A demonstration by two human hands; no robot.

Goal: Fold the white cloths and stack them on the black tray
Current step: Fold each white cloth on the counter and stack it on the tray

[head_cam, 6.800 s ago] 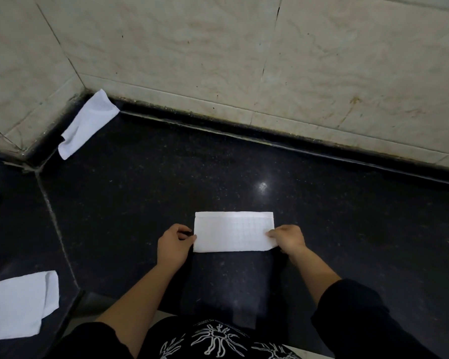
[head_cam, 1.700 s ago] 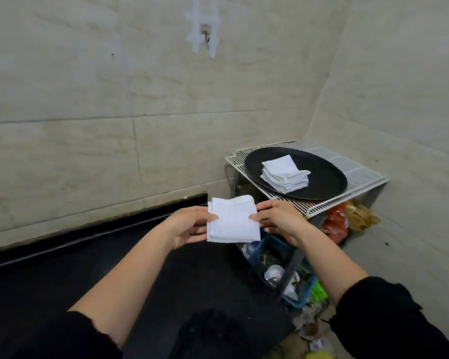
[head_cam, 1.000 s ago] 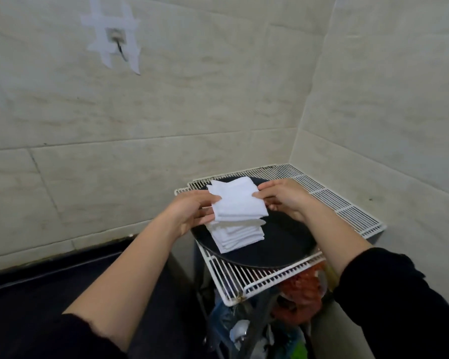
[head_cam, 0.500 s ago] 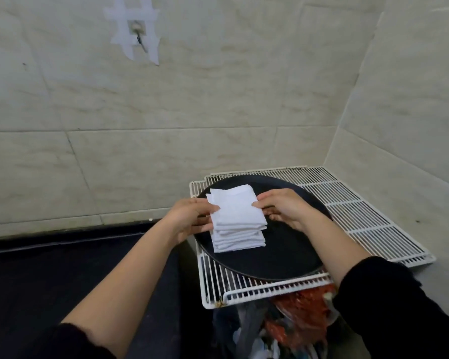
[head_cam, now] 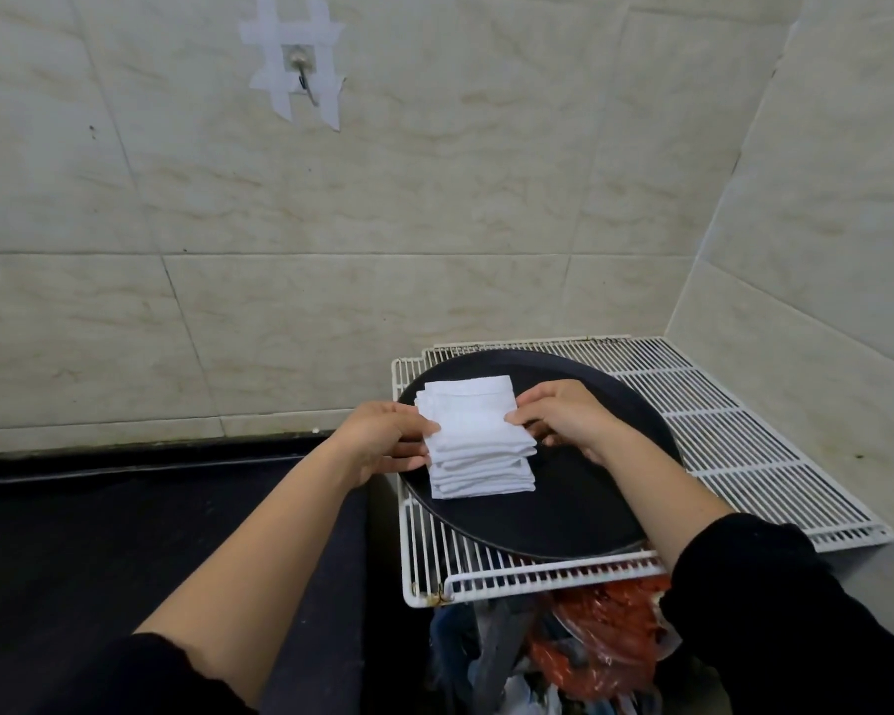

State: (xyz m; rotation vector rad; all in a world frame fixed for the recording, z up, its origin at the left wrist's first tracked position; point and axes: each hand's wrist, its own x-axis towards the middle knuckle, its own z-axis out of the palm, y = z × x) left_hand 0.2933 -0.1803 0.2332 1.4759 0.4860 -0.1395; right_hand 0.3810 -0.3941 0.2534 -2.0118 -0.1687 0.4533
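Observation:
A round black tray (head_cam: 579, 513) lies on a white wire rack. On its left part stands a stack of folded white cloths (head_cam: 481, 472). The top folded white cloth (head_cam: 473, 412) lies on that stack. My left hand (head_cam: 383, 441) pinches its left edge, thumb on top. My right hand (head_cam: 563, 415) pinches its right edge from the other side. Both hands rest at the level of the stack.
The white wire rack (head_cam: 734, 446) stands in the wall corner, with red bags (head_cam: 605, 647) and clutter beneath it. A black counter (head_cam: 125, 534) runs to the left. A taped hook (head_cam: 300, 74) hangs on the tiled wall above.
Since half a second ago the top cloth has settled lower onto the stack. Both hands stay at its edges. Earlier I carried it from the counter to the tray.

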